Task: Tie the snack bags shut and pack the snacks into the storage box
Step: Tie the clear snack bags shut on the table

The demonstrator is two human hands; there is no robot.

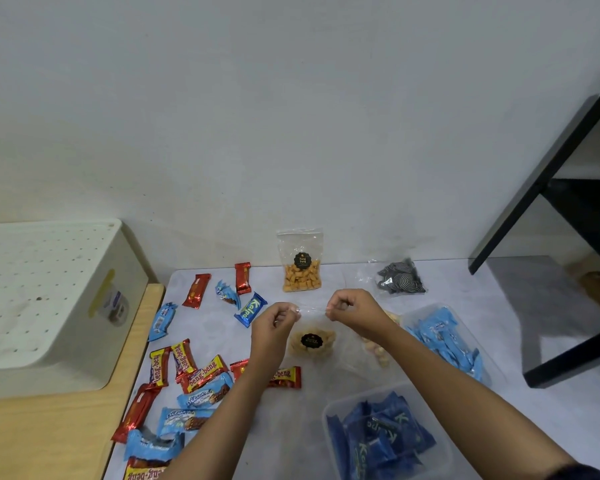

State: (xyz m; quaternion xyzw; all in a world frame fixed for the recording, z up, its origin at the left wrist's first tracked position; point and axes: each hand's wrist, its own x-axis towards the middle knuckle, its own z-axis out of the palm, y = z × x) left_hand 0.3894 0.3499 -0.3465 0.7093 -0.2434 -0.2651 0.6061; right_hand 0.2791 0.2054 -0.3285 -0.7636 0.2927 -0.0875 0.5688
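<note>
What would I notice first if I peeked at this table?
In the middle, the left hand and right hand pinch the top of a clear snack bag. Red and blue candy bars lie scattered at the left, beside an upside-down white storage box. A bag of orange snacks stands against the wall.

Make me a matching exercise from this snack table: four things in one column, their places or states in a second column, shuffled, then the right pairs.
Things:
1. bag of orange snacks
2. white storage box
3. clear bag of pale snacks
4. bag of black-and-white swirl snacks

Places or states:
A. upside down on the wooden surface, far left
B. top stretched between the left hand and right hand
C. standing upright against the wall
D. lying flat on the table, right of the upright bag

Pairs: 1-C, 2-A, 3-B, 4-D
</note>
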